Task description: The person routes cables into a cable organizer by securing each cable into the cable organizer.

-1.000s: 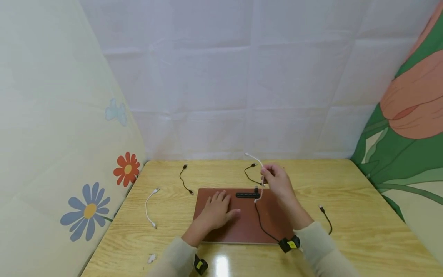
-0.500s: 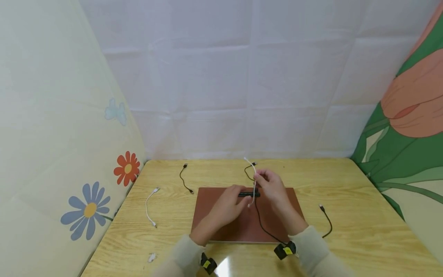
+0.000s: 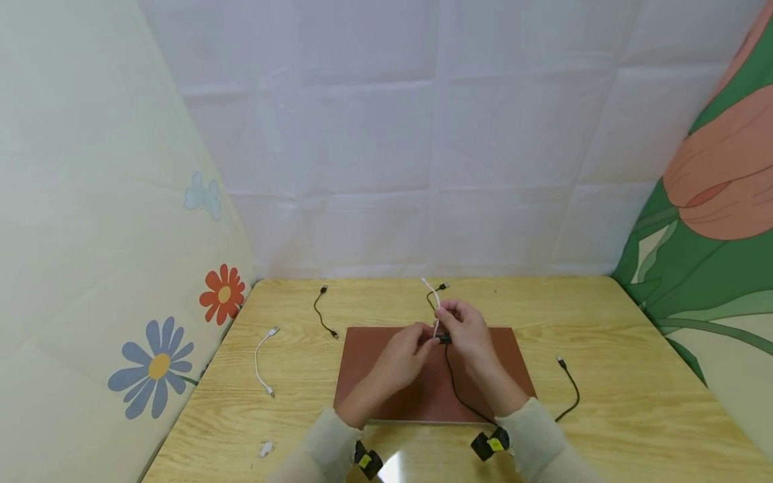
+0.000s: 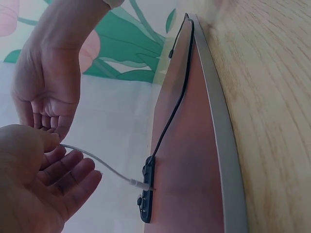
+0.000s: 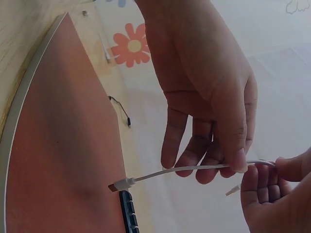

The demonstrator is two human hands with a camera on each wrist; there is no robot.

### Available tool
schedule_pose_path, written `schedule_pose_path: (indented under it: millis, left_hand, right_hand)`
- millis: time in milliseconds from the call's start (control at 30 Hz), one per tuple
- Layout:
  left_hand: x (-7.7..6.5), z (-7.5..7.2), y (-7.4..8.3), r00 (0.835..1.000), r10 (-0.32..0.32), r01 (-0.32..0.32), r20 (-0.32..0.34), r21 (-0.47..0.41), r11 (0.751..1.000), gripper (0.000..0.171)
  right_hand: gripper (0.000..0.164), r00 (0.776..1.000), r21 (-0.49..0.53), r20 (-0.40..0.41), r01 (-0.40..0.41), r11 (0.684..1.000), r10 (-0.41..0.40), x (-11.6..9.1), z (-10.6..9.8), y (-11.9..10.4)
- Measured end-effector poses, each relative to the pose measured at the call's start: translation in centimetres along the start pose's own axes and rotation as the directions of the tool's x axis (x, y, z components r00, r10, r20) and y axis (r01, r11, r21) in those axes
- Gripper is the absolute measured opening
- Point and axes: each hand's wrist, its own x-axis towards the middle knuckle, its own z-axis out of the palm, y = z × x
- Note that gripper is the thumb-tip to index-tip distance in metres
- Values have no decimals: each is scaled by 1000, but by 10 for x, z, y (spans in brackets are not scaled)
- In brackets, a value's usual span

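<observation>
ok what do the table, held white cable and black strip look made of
Table: wood or wood-print laminate, glossy, by the grain and bright glare. White cable: probably smooth plastic or rubber sheath, by its soft curve. Black strip: likely smooth moulded plastic or rubber, by its notches.

Wood-grain table (image 3: pixel 628 335) with a reddish-brown board (image 3: pixel 429 406) plonked on it, white cable (image 3: pixel 256 362) and white scrap (image 3: pixel 266 449) over left, short black cable (image 3: pixel 315 310) and thin black cable (image 3: pixel 428 295) behind, black lead (image 3: pixel 578 396) off right
</observation>
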Motion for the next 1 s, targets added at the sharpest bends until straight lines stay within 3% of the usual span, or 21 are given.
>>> schedule_pose_path:
  millis: [300,467,533,700,833,1000]
  left_hand:
    - [0,0,2,999,35,-36,-30,-23,999,6]
    - [-1,-3,3,998,51,-52,-26,-28,998,4]
    - [-2,-5,3,998,64,-64,-24,-16,998,4]
    - [-3,-8,2,995,100,-100,-12,43,994,6]
    - [-5,-8,-2,993,122,-122,10,84,989,5]
    - [-7,-9,-3,993,105,-111,58,112,987,7]
  right_hand:
    - [17,1000,48,9,-2,999,2,1,-1,2]
    - [14,999,151,33,-41,988,36,3,-2,4]
    - [11,996,229,58,-76,970,65,4,-3,5]
    - [10,983,416,138,-168,894,121,8,-6,6]
    - [16,970,465,195,-222,857,145,11,-10,6]
    - [21,958,493,236,-263,830,163,16,-15,8]
